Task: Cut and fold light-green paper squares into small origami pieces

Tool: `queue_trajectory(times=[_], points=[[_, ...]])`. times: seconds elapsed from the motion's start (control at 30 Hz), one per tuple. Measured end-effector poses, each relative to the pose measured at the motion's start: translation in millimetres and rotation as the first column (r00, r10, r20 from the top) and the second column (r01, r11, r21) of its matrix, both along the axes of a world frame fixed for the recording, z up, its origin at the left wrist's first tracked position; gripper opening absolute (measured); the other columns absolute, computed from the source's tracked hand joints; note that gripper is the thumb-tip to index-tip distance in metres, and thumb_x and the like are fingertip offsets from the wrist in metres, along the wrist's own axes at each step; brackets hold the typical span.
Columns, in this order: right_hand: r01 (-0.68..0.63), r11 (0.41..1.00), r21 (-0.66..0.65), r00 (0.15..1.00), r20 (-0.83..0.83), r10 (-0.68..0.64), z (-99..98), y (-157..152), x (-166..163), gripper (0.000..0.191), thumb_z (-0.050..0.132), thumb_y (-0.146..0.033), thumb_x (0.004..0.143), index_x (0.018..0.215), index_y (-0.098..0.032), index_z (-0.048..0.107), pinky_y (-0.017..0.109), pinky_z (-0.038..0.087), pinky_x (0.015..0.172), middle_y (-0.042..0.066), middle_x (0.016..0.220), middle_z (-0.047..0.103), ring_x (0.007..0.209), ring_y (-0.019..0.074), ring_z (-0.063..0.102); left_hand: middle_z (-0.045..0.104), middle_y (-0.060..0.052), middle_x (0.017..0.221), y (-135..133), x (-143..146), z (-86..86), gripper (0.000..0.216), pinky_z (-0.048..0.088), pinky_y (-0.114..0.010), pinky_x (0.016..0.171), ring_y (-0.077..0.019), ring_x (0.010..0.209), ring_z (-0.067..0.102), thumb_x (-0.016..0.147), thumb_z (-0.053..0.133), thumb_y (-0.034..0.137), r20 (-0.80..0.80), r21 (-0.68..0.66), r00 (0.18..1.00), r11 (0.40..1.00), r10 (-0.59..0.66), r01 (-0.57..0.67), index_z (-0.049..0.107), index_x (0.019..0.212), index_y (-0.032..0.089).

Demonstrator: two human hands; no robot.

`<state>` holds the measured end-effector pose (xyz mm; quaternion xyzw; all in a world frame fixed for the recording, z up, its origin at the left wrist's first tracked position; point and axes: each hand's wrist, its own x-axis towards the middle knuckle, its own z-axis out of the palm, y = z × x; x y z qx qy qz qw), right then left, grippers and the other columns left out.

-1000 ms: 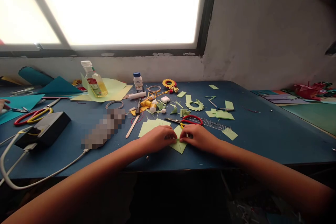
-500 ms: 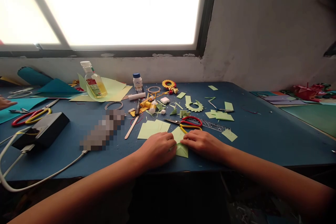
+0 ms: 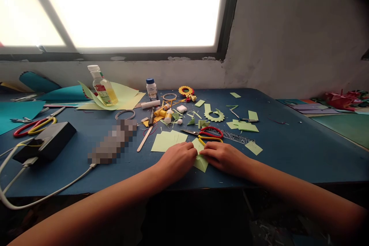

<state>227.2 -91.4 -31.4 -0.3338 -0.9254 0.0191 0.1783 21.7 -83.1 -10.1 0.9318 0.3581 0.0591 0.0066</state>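
The folded green paper [image 3: 201,164] is in the lower middle of the frame, on the blue table [image 3: 294,153], between your two hands. Its long axis runs from top to bottom, leaning a little, and its near corner points to the bottom edge. Your left hand [image 3: 179,161] has its fingers curled at the left side; your right hand [image 3: 226,157] has fingers touching the right side. I cannot tell if either one pinches or only presses. Just above lie the scissors [image 3: 198,134], blades toward the left, and green sheets [image 3: 167,142] at left.
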Motion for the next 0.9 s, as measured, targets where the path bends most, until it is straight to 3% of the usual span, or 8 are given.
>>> queue_trajectory(times=[0.1, 0.27, 0.53, 0.9], points=[[-0.025, 0.997, 0.077, 0.999, 0.022, 0.023, -1.7, -1.4, 3.4, 0.024, 0.041, -0.023, 0.095, 0.102, -0.016, 0.063, 0.027, 0.046, 0.068, 0.007, 0.088, 0.063, 0.077, 0.0173, 0.059, 0.064, -0.009, 0.101, -7.1, 0.6, -1.6, 0.027, 0.049, -0.033, 0.082, -0.0207, 0.093, 0.06, 0.092, 0.043, 0.029, 0.083, -0.007, 0.996, 1.0, 0.019, -0.019, 0.062, 0.105, 0.015], [-0.025, 0.982, 0.188, 0.999, 0.051, 0.016, -0.7, -2.7, 3.1, 0.025, 0.041, -0.023, 0.094, 0.095, -0.016, 0.065, 0.027, 0.044, 0.065, 0.006, 0.081, 0.064, 0.071, 0.0173, 0.06, 0.065, -0.007, 0.091, -11.2, 2.7, -2.6, 0.024, 0.049, -0.033, 0.078, -0.0206, 0.086, 0.061, 0.091, 0.046, 0.027, 0.026, -0.028, 1.0, 1.0, -0.013, 0.014, 0.066, 0.095, 0.015], [-0.119, 0.969, 0.216, 0.993, 0.032, 0.115, -1.5, -0.2, 11.9, 0.025, 0.042, -0.02, 0.095, 0.098, -0.018, 0.066, 0.028, 0.047, 0.067, 0.006, 0.09, 0.068, 0.078, 0.0175, 0.063, 0.063, -0.006, 0.089, -11.8, -0.3, -3.4, 0.022, 0.047, -0.029, 0.071, -0.0179, 0.08, 0.058, 0.093, 0.041, 0.019, -0.053, 0.026, 0.993, 0.994, -0.104, 0.105, 0.063, 0.094, 0.014], [-0.199, 0.957, 0.211, 0.978, 0.097, 0.182, 1.0, 0.3, 13.1, 0.026, 0.04, -0.016, 0.095, 0.098, -0.017, 0.066, 0.031, 0.048, 0.074, 0.007, 0.096, 0.068, 0.084, 0.0179, 0.06, 0.062, -0.01, 0.093, -31.3, 8.2, 18.5, 0.022, 0.049, -0.034, 0.075, -0.0229, 0.084, 0.06, 0.088, 0.045, 0.009, -0.273, 0.006, 0.95, 0.988, -0.15, 0.157, 0.062, 0.103, 0.01]])
